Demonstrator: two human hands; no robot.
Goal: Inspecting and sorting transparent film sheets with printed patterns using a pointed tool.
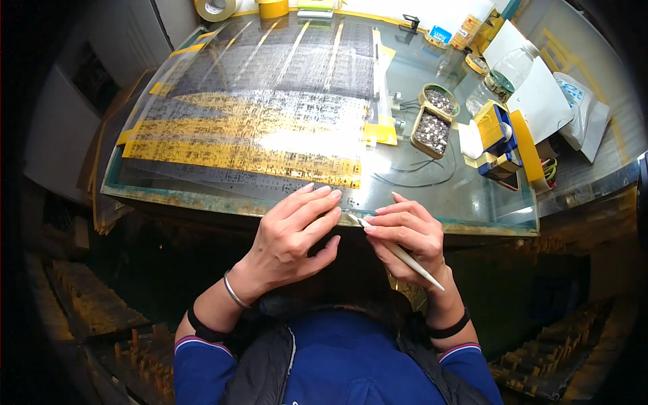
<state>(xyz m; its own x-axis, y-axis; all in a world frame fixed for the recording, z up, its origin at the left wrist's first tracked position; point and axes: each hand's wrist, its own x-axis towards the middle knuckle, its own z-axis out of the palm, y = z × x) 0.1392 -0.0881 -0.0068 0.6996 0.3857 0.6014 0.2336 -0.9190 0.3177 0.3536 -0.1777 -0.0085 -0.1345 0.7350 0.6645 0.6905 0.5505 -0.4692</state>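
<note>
My left hand (290, 233) lies at the near edge of the glass-topped table (432, 210), fingers stretched out and fingertips by the lower edge of a clear film sheet (273, 179) covered in dark marks. Nothing shows in that hand. To its right, my right hand (412, 236) is closed around a slim white-handled tool (420, 270), held like a pen. Its narrow tip points left toward my left fingers, close to the table edge; the tip's exact kind is too small to tell. Wide yellow tape strips (196, 150) show across the marked sheet.
Right of the sheet stand two joined small tubs of speckled bits (432, 131), a thin dark wire (422, 182), a blue and yellow tape dispenser (496, 138), a clear plastic bottle (516, 71) and white papers (543, 101). Tape rolls (273, 8) sit at the back.
</note>
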